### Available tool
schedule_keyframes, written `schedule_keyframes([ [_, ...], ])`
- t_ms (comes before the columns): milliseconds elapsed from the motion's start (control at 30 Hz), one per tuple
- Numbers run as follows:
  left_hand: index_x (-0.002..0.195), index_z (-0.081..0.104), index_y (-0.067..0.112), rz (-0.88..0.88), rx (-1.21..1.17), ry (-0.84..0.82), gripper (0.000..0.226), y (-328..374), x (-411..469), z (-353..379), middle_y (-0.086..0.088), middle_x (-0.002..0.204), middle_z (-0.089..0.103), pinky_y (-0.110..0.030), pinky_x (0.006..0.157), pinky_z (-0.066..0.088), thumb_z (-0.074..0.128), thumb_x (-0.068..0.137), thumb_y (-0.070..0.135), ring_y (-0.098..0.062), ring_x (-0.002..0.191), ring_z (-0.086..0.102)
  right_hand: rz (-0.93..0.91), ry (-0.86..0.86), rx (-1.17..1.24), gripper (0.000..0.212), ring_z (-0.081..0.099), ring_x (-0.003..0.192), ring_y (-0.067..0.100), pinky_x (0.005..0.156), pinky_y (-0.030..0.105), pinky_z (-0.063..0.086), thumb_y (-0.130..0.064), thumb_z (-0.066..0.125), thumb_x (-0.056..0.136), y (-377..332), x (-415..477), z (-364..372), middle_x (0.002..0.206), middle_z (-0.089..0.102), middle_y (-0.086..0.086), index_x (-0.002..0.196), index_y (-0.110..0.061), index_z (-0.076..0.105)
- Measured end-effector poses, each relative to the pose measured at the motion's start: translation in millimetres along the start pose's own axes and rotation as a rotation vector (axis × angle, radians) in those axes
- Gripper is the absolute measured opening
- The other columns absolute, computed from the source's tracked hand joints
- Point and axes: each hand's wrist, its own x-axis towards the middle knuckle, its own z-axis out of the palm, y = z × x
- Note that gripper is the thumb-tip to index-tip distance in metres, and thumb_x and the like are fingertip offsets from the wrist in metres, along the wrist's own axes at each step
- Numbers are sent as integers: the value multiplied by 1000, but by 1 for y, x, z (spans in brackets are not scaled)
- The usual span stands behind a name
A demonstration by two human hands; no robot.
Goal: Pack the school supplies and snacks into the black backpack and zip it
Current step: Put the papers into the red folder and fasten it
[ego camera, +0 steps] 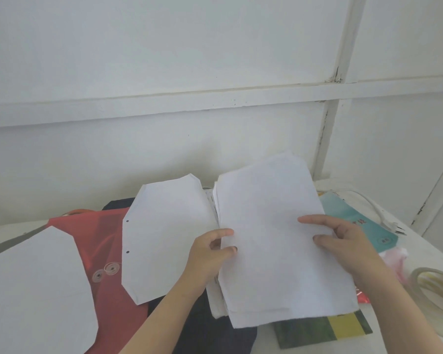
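A thick stack of white paper sheets (271,226) is tilted up in the middle of the view. My left hand (210,254) pinches its left edge, thumb on top. My right hand (343,241) grips its right side with the fingers over the front. A dark fabric item (205,325), possibly the black backpack, lies under my left forearm, mostly hidden. Another white sheet with clipped corners and two punched holes (164,238) lies left of the stack on a red translucent folder (108,251) with clear button clasps.
A further white sheet (33,290) covers the near left. A teal booklet (363,223) and a white power cord (379,213) lie at the right. A green and yellow book (327,330) sits under the stack. A roll of tape (437,295) is at the right edge.
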Motion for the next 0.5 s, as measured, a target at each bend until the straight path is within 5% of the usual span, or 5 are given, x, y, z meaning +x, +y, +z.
schedule_keyframes([
  [133, 101, 70, 25, 46, -105, -17, 31, 10, -4, -9, 8, 113, 65, -20, 81, 51, 69, 79, 3, -6, 101, 61, -14, -35, 115, 47, 68, 85, 30, 82, 45, 54, 11, 52, 85, -11, 5, -1, 95, 74, 2, 84, -30, 76],
  [233, 98, 70, 17, 98, -115, 23, 25, 20, -7, -23, 10, 104, 67, -7, 66, 47, 67, 80, -1, 9, 80, 62, -13, -103, 178, 41, 69, 75, 24, 73, 39, 55, 11, 52, 84, -18, 13, 9, 94, 74, 6, 90, -23, 74],
  [500, 102, 69, 21, 117, -158, 211, 25, 43, -15, -76, 9, 100, 69, -21, 69, 53, 63, 85, 3, -10, 86, 66, -1, -220, 263, 35, 67, 76, 20, 66, 30, 54, 10, 52, 84, -26, 44, 65, 96, 71, 1, 99, -17, 69],
])
